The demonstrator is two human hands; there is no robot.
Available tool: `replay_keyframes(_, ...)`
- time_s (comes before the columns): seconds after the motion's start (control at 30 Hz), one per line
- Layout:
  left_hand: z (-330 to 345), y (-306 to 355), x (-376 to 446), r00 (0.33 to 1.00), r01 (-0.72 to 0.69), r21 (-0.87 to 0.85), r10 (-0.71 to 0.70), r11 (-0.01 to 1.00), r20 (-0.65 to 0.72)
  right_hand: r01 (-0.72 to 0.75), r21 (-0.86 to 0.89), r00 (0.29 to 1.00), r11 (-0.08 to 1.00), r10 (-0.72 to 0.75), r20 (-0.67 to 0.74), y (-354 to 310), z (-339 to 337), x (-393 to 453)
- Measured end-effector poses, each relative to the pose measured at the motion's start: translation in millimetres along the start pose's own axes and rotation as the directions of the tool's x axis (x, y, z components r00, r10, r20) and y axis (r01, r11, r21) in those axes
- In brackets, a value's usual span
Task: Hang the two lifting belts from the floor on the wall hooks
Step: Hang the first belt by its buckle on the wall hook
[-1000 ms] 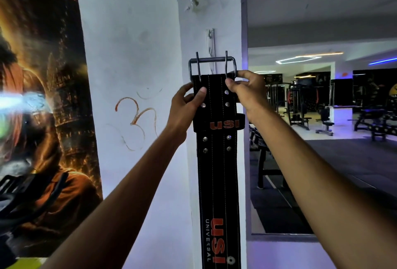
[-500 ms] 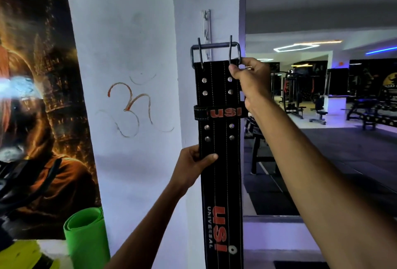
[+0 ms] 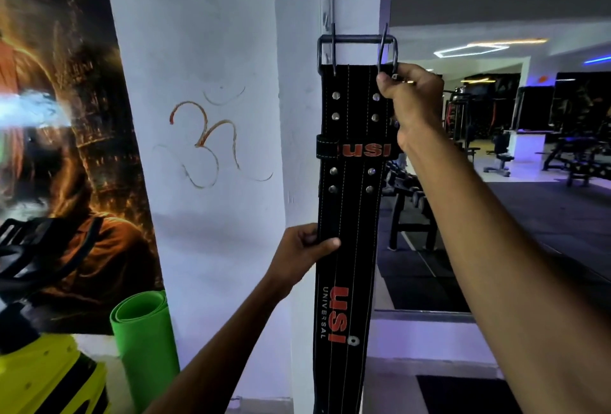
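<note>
Big white pillar fills the space ahead of both hands, with an orange scrawl drawn on it up and to the left of the left hand. Further left of that hand, a dark poster with fiery orange tones covers the wall. Off beyond the right arm, the gym floor opens out, benches and machines in dim light.

Now the belt: long, black, hanging straight down the front edge of the pillar between the two hands, red lettering on it, its lower end running out of view at the bottom. The right hand is pinched on the belt's top right corner, right at the metal buckle. The left hand is clamped on the belt's left edge lower down, thumb across the front. Hands well apart, one high, one low.

Just above the buckle, a slim hook strip is fixed to the pillar; whether the buckle has caught a hook, I cannot tell.

Below and left of the left hand, a rolled green mat stands upright.
</note>
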State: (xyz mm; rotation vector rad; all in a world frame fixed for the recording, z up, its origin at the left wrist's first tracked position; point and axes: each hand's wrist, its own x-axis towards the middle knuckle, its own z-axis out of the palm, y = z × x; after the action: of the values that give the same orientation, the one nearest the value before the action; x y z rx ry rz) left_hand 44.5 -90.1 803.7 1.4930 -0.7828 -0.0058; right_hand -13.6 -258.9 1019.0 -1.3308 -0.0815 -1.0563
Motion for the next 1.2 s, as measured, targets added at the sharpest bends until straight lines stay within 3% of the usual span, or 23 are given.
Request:
replay_keyframes(0.17, 1, -47, -27, 0.991, 0.124, 0.078, -0.128, 0.989, 0.044, 0.015, 0.016, 1.0, 1.0, -0.015, 0.009, -1, 2, -1)
replay_keyframes(0.27, -2, -64, -33, 0.988, 0.125, 0.117, -0.134, 0.985, 0.07, 0.021, 0.0, 1.0, 1.0, -0.021, 0.023, 3, 3, 1)
replay_keyframes(0.33, -4, -47, -26, 0.999, 0.032, 0.186, -0.035, 0.982, 0.016, 0.03, -0.031, 0.999, 0.999, -0.029, 0.03, 8, 4, 2)
replay_keyframes(0.4, -4, -10, -9, 0.99, -0.07, 0.136, 0.085, 0.988, -0.111, 0.041, -0.048, 0.999, 0.998, -0.039, 0.031, 14, 5, 3)
replay_keyframes(0.5, -9, 62, 24, 0.917, -0.24, -0.032, 0.215, 0.97, -0.336, 0.035, -0.032, 0.998, 0.999, -0.034, 0.046, 23, 5, -4)
replay_keyframes(0.57, -14, 106, 42, 0.871, -0.335, -0.03, 0.298, 0.942, -0.39, 0.036, -0.005, 0.998, 0.999, -0.036, 0.051, 28, 5, -10)
replay_keyframes(0.77, -14, 158, 76, 0.84, -0.428, 0.209, 0.473, 0.879, -0.267, 0.11, 0.0, 0.989, 0.994, -0.11, 0.097, 31, 0, -22)
replay_keyframes(0.9, -10, 153, 84, 0.859, -0.376, 0.141, 0.402, 0.916, -0.316, 0.222, -0.126, 0.951, 0.967, -0.186, 0.246, 32, -11, -14)
replay_keyframes(1.03, -7, 141, 92, 0.872, -0.339, 0.17, 0.376, 0.926, -0.312, 0.255, -0.184, 0.885, 0.949, -0.152, 0.44, 29, -26, -4)
replay_keyframes(1.2, 10, 137, 97, 0.867, -0.355, 0.205, 0.403, 0.912, -0.292, 0.29, -0.154, 0.876, 0.944, -0.197, 0.44, 41, -43, 6)
